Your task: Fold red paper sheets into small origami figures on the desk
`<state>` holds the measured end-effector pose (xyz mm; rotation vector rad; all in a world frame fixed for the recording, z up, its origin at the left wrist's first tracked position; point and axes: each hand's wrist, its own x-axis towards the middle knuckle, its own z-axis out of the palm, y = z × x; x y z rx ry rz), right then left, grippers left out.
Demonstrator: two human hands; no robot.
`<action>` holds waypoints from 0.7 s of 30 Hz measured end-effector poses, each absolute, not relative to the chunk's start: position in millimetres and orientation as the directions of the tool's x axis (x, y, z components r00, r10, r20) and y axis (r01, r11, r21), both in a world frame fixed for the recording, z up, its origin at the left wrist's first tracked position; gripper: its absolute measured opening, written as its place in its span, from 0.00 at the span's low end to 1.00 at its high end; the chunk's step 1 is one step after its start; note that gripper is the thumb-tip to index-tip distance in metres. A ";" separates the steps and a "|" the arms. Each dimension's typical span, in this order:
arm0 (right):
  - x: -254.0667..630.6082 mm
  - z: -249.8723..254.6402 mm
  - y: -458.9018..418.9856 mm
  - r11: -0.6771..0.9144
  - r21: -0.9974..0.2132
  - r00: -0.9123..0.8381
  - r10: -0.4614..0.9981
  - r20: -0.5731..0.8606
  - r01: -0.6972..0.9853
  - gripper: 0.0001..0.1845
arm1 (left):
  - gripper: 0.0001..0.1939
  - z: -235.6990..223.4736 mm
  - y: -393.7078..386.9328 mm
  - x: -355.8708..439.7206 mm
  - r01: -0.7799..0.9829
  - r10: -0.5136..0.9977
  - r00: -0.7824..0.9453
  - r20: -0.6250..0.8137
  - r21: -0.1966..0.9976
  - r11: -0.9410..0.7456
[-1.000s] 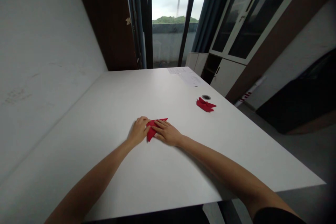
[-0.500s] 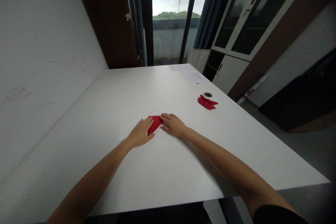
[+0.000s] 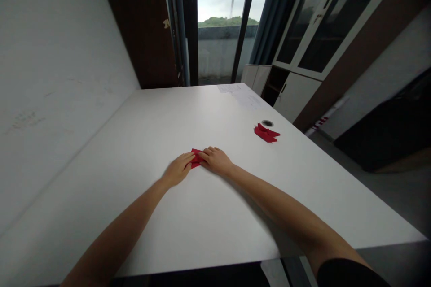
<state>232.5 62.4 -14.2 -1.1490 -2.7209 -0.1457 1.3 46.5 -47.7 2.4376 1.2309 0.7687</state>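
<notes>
A small folded piece of red paper (image 3: 195, 157) lies on the white table (image 3: 151, 134), mostly covered by my hands. My left hand (image 3: 178, 171) rests on its left side, fingers together and pressing down on the paper. My right hand (image 3: 217, 160) presses on its right side with curled fingers, the fingertips meeting the left hand's over the paper. Only a small red corner shows between them.
A second folded red paper shape (image 3: 266, 132) lies farther right, beside a round cable hole (image 3: 267, 123). White printed sheets (image 3: 240, 94) sit at the table's far edge. A white wall runs along the left; cabinets stand at the right.
The visible red paper has shrunk from a wide triangle to a small corner. Both hands have closed together over it, the fingertips now touching.
</notes>
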 end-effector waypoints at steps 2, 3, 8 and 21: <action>227.2 -11.5 61.8 0.684 0.019 -0.674 0.714 0.189 0.730 0.18 | 0.22 -43.3 44.4 2.0 0.660 0.838 0.423 0.345 0.516 -0.546; 224.7 -10.1 61.6 0.675 0.017 -0.666 0.724 0.180 0.738 0.17 | 0.21 -40.4 43.2 2.5 0.665 0.846 0.396 0.357 0.523 -0.533; 215.1 -5.7 60.0 0.622 -0.012 -0.615 0.777 0.137 0.783 0.14 | 0.18 -24.9 37.1 6.6 0.645 0.833 0.333 0.441 0.538 -0.543; 200.7 -9.7 46.9 0.421 -0.509 -0.270 0.899 0.345 0.751 0.10 | 0.29 -40.9 40.5 30.2 0.338 0.954 -0.072 0.292 0.907 -0.253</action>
